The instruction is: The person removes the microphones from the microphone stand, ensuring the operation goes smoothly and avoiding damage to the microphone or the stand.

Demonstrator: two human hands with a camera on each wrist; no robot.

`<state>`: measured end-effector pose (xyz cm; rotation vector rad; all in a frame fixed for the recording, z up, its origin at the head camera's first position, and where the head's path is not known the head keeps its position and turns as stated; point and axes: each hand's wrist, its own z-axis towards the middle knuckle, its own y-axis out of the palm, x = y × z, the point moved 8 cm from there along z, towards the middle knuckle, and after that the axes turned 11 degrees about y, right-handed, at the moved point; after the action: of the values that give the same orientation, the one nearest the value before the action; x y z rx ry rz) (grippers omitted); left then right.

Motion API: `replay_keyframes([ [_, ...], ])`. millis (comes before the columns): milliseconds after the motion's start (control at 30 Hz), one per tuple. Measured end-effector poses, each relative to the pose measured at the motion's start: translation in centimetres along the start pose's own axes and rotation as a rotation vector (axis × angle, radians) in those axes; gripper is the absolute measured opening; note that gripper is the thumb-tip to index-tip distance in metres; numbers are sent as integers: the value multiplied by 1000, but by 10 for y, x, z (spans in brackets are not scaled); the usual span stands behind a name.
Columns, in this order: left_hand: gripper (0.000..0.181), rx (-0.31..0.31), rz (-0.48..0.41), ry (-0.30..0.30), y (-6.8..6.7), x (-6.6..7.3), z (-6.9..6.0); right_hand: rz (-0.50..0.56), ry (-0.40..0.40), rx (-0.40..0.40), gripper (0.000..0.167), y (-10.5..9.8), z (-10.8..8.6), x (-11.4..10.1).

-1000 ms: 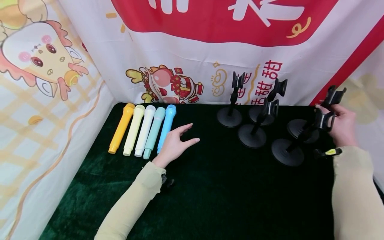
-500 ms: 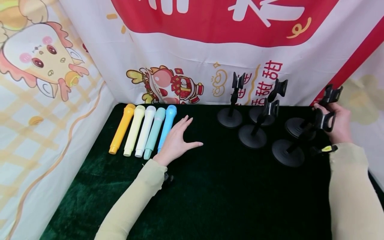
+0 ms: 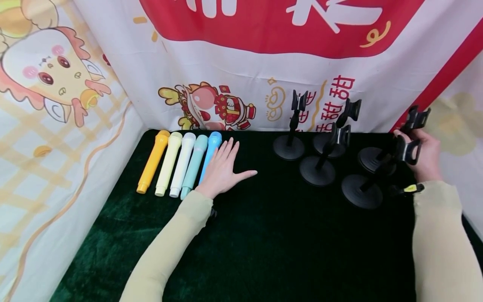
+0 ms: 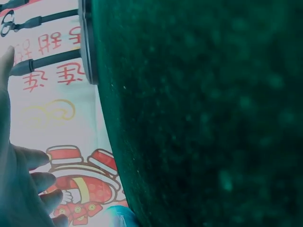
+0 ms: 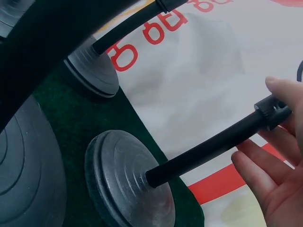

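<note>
On the dark green cloth lies a row of toy microphones in orange, yellow, white, teal and blue. My left hand (image 3: 220,170) is spread flat with straight fingers over the lower part of the blue microphone (image 3: 213,144), beside the teal one (image 3: 194,163); whether it touches either cannot be told. At the right, my right hand (image 3: 426,155) grips a black microphone stand (image 5: 203,151) just under its clip, thumb on one side and fingers on the other. That stand's round base (image 3: 371,159) appears upright on the cloth, behind another stand (image 3: 362,191) that partly covers the hand.
Several more black stands, including one at the back (image 3: 288,147) and one in front of it (image 3: 318,171), stand left of my right hand. A printed white and red cloth (image 3: 234,63) hangs behind the green-covered table (image 3: 286,251). Another printed cloth (image 3: 68,159) borders the left side.
My left hand has opened wider and moved slightly up over the blue microphone. My right hand has shifted the gripped stand slightly left and back, then stayed nearly still.
</note>
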<state>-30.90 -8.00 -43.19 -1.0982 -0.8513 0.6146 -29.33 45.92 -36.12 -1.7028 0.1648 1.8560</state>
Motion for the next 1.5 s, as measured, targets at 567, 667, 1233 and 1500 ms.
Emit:
replay_keyframes([
  [567, 116, -41, 51, -23, 4, -3, 4, 406, 232, 99, 49, -34, -38, 7],
  [667, 116, -45, 57, -26, 5, -4, 4, 442, 193, 112, 47, -35, -48, -10],
  [1233, 117, -48, 76, -28, 1, 3, 4, 164, -216, 19, 49, -1, -116, -142],
  [1500, 119, -52, 94, -37, 0, 1, 2, 207, -415, -228, 57, 51, -155, -183],
])
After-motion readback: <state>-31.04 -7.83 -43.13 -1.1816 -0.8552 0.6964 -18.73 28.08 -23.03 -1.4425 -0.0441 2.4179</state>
